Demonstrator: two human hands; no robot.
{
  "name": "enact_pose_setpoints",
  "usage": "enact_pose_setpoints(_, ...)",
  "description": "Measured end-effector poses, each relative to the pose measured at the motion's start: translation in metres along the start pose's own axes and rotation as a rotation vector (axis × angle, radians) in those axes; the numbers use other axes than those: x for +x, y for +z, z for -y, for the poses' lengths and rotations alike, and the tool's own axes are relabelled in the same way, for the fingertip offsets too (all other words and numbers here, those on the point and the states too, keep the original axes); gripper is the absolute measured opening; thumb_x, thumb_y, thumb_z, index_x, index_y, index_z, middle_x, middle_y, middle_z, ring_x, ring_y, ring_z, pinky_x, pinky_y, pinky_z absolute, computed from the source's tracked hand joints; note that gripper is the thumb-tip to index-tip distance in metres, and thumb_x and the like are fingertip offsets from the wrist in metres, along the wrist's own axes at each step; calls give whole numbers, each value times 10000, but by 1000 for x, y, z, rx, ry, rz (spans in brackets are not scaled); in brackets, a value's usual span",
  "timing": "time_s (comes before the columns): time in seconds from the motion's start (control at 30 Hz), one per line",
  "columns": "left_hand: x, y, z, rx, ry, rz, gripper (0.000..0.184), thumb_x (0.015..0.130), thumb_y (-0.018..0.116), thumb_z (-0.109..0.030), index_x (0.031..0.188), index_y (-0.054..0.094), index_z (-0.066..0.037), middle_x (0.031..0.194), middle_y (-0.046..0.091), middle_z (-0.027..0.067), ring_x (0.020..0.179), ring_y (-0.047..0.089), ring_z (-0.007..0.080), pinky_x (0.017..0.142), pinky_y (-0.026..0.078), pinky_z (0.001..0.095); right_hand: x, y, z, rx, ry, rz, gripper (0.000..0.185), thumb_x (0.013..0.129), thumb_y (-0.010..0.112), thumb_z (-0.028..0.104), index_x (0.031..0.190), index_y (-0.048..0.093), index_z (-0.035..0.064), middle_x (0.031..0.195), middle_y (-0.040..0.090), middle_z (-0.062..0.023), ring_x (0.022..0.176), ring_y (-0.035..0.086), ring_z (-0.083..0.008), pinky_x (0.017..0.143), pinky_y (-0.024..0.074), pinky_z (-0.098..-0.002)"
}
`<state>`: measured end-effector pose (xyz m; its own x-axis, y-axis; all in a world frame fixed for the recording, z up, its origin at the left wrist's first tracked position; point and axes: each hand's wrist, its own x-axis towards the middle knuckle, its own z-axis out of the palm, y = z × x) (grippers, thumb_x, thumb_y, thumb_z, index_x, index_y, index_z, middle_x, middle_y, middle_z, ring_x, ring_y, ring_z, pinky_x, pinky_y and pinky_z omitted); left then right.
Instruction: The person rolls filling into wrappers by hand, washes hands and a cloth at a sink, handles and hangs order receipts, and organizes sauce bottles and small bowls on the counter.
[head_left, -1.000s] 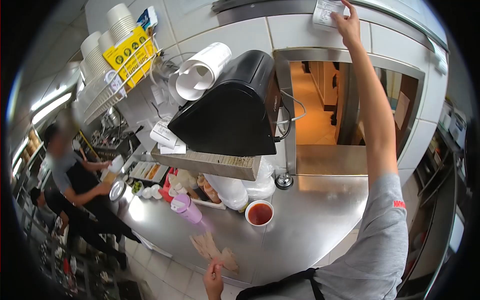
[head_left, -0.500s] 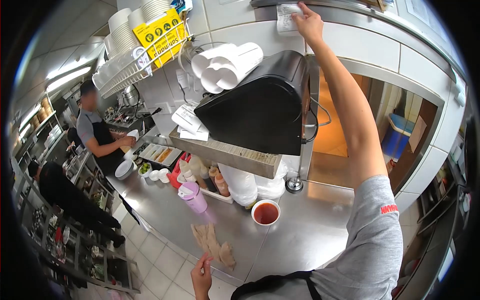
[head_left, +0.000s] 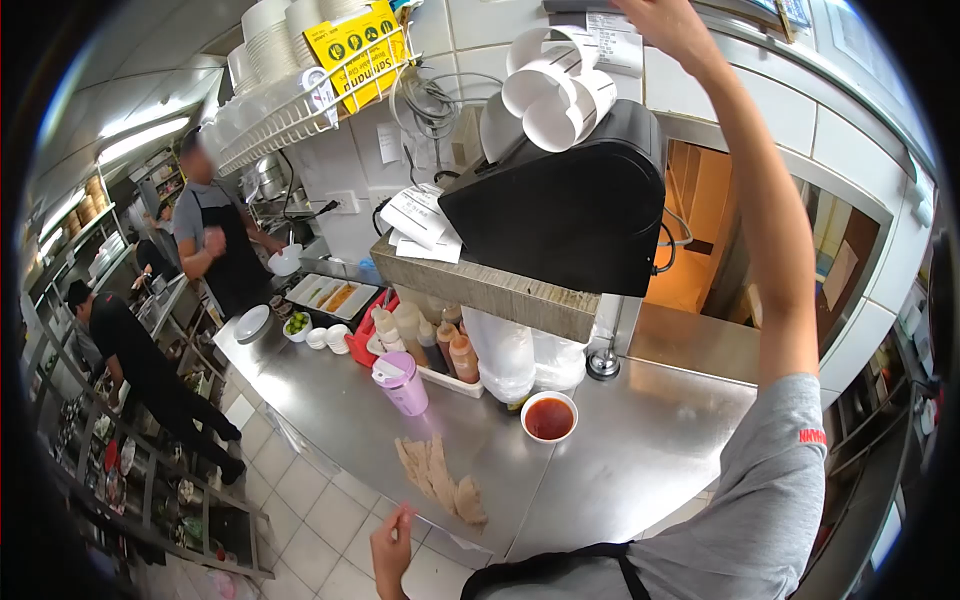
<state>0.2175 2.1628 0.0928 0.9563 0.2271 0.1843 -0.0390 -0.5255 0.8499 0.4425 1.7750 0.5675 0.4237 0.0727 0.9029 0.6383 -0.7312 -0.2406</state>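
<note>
"Kitchen, overhead reach: the wearer's right hand [head_left: 668, 25] is raised at a printed receipt [head_left: 617, 48] high against the white-tiled wall [head_left: 678, 92], the grey sleeve [head_left: 770, 450] marked with red lettering."

"Is the slip in its grasp?"

"Cannot tell; the fingertips run out of frame at the top edge. The receipt shows just behind the white paper rolls [head_left: 560, 95], which lie on a black machine [head_left: 560, 200]."

"And the left hand [head_left: 391, 550]?"

"Released, its fingers loosely bent, low at the near edge of the steel desk [head_left: 630, 450]. It is near a crumpled beige cloth [head_left: 438, 478] but apart from it."

"What else stands on the desk?"

"A white bowl of red liquid [head_left: 549, 416], beyond the cloth and to its right. A lidded purple cup [head_left: 402, 388] is upright on the bowl's left, just in front of the squeeze bottles [head_left: 440, 345] grouped in a tray."

"Who is pictured at left?"

"A co-worker [head_left: 222, 240] in a grey shirt and black apron, one hand at a white container [head_left: 286, 260]. Farther left, a second person [head_left: 150, 350], dressed in black, leans forward near metal shelving."
</note>
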Motion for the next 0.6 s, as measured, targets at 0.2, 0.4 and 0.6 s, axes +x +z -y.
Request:
enact_pose_setpoints(0.2, 80, -45, -88, -65, 395, 27, 229, 914, 506, -66, 1105, 614, 1, 936, 691, 91, 844, 617, 124, 715, 469, 244, -30, 1, 111, -809, -320, 514, 557, 697, 728, 386, 1034, 636, -48, 957, 655, -212, 939, 615, -345, 800, 497, -386)
enact_pose_setpoints(0.4, 151, -83, -215, -104, 908, 112, 276, 902, 529, -65, 1168, 589, -24, 1007, 679, 88, 903, 620, 132, 790, 474, 255, -44, -21, 114, -779, 148, 721, 509, 654, 782, 291, 1018, 643, -37, 875, 675, -162, 688, 664, -274, 507, 550, -350)
enact_pose_setpoints(0.6, 248, -93, -346, -36, 1244, 85, 324, 923, 525, -146, 1208, 530, 7, 1131, 620, 92, 1060, 569, 154, 933, 421, 290, -24, 5, 30, -821, -180, 223, 237, 710, 635, 79, 937, 699, 53, 784, 658, -211, 721, 653, -343, 662, 546, -408)
